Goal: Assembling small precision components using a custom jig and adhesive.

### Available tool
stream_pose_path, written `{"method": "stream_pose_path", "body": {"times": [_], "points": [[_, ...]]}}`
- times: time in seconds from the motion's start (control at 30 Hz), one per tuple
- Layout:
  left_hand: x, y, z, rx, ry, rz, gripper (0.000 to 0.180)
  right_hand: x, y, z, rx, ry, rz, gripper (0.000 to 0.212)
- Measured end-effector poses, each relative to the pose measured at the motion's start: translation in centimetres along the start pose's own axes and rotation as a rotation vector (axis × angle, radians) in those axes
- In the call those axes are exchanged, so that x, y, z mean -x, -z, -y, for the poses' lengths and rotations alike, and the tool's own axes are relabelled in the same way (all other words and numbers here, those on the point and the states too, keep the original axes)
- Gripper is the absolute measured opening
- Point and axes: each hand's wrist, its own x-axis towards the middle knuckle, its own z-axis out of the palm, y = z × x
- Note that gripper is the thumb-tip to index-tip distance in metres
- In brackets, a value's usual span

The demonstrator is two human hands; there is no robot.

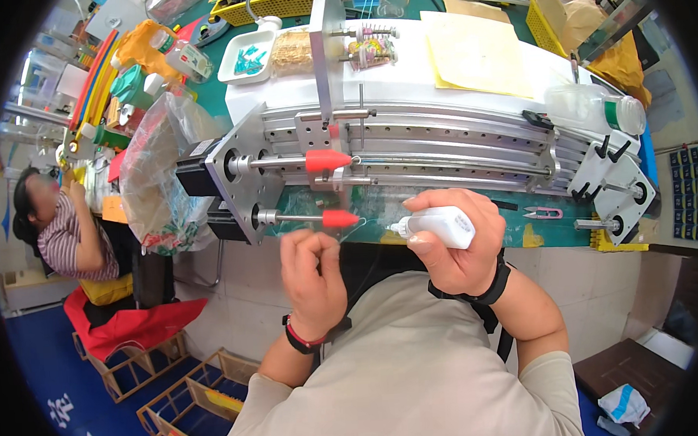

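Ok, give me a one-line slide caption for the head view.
Right hand holding a white squeeze bottle, left hand curled near the lower red cone of a metal rail machine.

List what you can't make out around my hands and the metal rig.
All in the head view:
- Anything the left hand may pinch: hidden by its own curled fingers.
- The white bottle's underside: turned away, partly covered by the right hand.
- The upright metal plate's top: cut off by the upper edge.

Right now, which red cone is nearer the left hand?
The lower red cone, just above the left hand in the picture; the upper red cone sits farther away.
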Motion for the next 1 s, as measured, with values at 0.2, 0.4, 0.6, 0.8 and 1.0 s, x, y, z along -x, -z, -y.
{"method": "stream_pose_path", "body": {"times": [0.2, 0.4, 0.6, 0.8, 1.0], "points": [[2.0, -1.4, 0.2, 0.150, -0.194, 0.023, 0.019, 0.0, -1.1, 0.0, -0.015, 0.081, -0.041, 0.035], [1.6, -2.1, 0.3, 0.192, -0.204, 0.063, 0.019, 0.0, -1.1, 0.4, 0.025, 0.048, -0.047, 0.032], [1.0, -2.1, 0.5, 0.247, -0.088, 0.134, 0.013, 0.0, -1.3, 0.4, -0.007, 0.023, -0.025, 0.032], [0.7, -2.2, 0.2, 0.262, -0.091, 0.171, 0.013, 0.0, -1.2, 0.5, 0.017, 0.037, -0.035, 0.032], [0.7, -2.3, 0.0, 0.257, -0.121, 0.156, 0.014, -0.1, -1.2, 0.7, 0.013, 0.046, -0.032, 0.032]]}}
